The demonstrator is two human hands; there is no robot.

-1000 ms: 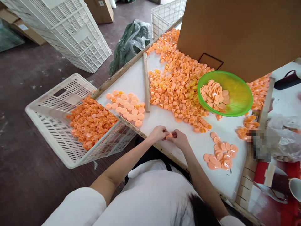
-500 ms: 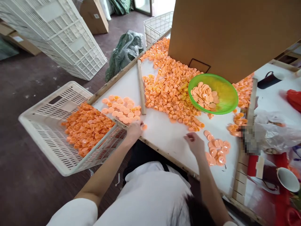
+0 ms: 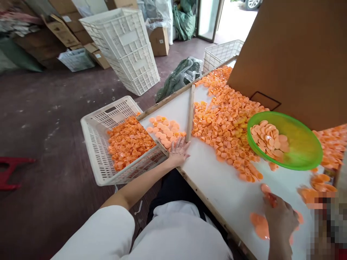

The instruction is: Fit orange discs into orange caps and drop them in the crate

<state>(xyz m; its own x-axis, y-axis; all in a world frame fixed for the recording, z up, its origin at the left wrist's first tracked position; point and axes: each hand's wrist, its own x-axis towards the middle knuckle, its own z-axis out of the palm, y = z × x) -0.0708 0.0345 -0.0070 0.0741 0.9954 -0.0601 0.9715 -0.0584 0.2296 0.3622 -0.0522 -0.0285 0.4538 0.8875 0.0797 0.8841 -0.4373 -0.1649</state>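
Note:
My left hand [image 3: 179, 153] lies open with fingers spread on the white tabletop, its fingertips at the edge of a group of flat orange discs [image 3: 165, 130] in the left corner. Over a second group of orange discs [image 3: 259, 225] on the right is my right hand [image 3: 282, 215], blurred, its fingers curled around an orange disc [image 3: 266, 188]. Beyond the hands spreads a heap of small orange cups [image 3: 230, 122]. A green bowl [image 3: 306, 155] rests on the far side and holds a pile of pale orange discs [image 3: 268, 139].
A white crate [image 3: 90, 144] full of orange pieces [image 3: 127, 141] stands against the table's left edge. A wooden strip [image 3: 190, 112] divides the tabletop. A large cardboard box [image 3: 292, 65] rises behind the bowl. Stacked white crates [image 3: 130, 47] stand on the floor.
The view has swung left. My left hand has gone from a pinch to lying spread beside the left discs. My right hand has moved right, onto the right-hand discs.

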